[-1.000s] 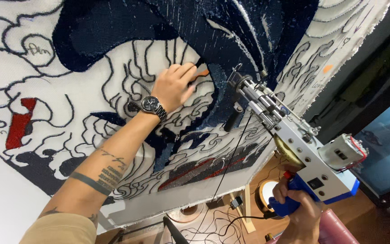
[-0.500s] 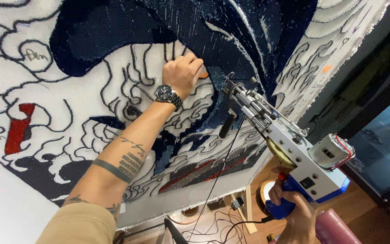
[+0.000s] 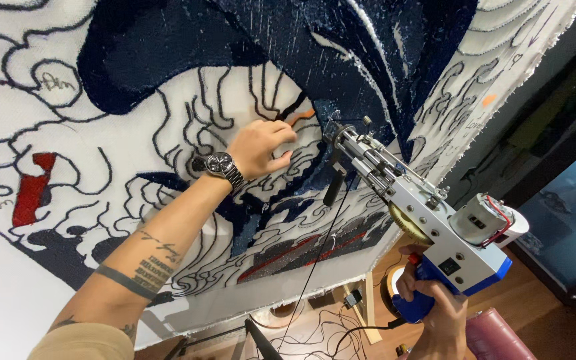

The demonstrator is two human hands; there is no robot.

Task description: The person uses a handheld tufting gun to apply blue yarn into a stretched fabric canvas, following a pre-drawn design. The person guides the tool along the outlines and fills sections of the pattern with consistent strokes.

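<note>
The cloth (image 3: 168, 120) fills the upper left and centre of the frame, stretched flat, its frayed right edge running from the upper right corner down toward lower centre, and its bottom edge slanting across the lower left. Beyond that right edge lies open room: a dark wall at right and wooden floor (image 3: 541, 313) at lower right, with loose cables (image 3: 315, 330) on it below the cloth's bottom edge. The left hand (image 3: 258, 148) reaches up from the lower left, forearm extended, a watch (image 3: 221, 165) on the wrist; its fingers are spread and pressed flat on the cloth at centre frame, beside a small orange patch (image 3: 301, 115), clamped on nothing. The right hand (image 3: 435, 313) sits at the bottom right, its grip closed around the blue handle of the gun (image 3: 428, 213). The gun angles up and left, its needle tip touching the cloth just right of the left fingertips, near the dark blue tufted area (image 3: 341, 53).
</note>
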